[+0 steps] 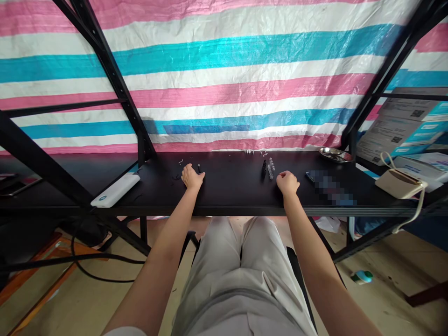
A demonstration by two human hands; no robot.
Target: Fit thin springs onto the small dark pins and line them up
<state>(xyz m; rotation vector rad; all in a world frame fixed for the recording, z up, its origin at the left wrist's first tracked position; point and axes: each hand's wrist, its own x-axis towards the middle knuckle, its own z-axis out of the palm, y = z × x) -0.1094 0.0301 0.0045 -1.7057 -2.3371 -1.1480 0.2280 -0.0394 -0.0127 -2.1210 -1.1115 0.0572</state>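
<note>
My left hand (191, 178) rests palm down on the black table, its fingers spread and nothing visible in them. Beside its thumb stands a small dark upright piece with a pale top (199, 168). Several small black bits (176, 177) and thin white bits (181, 162) lie near that hand. My right hand (287, 183) is closed at the tabletop, fingers curled under; whatever they hold, if anything, is hidden. Just left of it stand a row of small black pieces (264, 168) and a row of small light grey pieces (270, 169). Their exact kind is too small to tell.
Small white pieces (249, 151) lie along the table's back edge. At right are a shiny metal dish (336, 155), a blurred-out phone-like item (331, 188) and a cream bag (399, 183). A white oblong device (116, 190) lies left, beside black frame posts (112, 77).
</note>
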